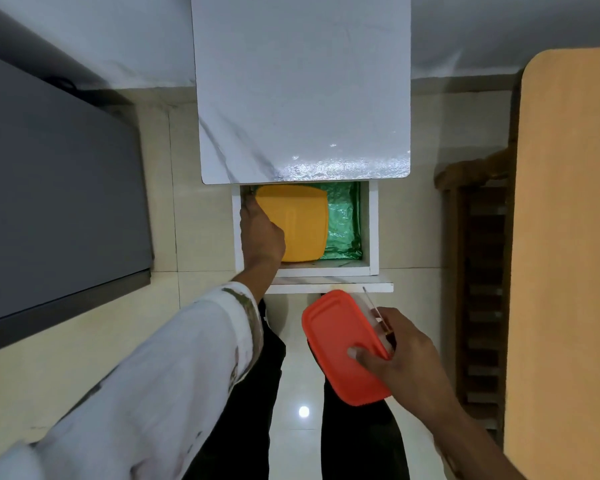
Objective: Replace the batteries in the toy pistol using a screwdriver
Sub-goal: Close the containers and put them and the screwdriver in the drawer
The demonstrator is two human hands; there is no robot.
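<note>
In our right hand, pressed against the orange box, there's the screwdriver, its thin shaft poking past the rim. That grip is clamped round both, thumb on the lid. No toy pistol in sight. Our left hand is down in the open drawer beside the yellow box; whether that grip holds anything, we cannot tell. We'd better search that corner slowly and hold the orange box level so the screwdriver doesn't slip, then unload onto the desk.
</note>
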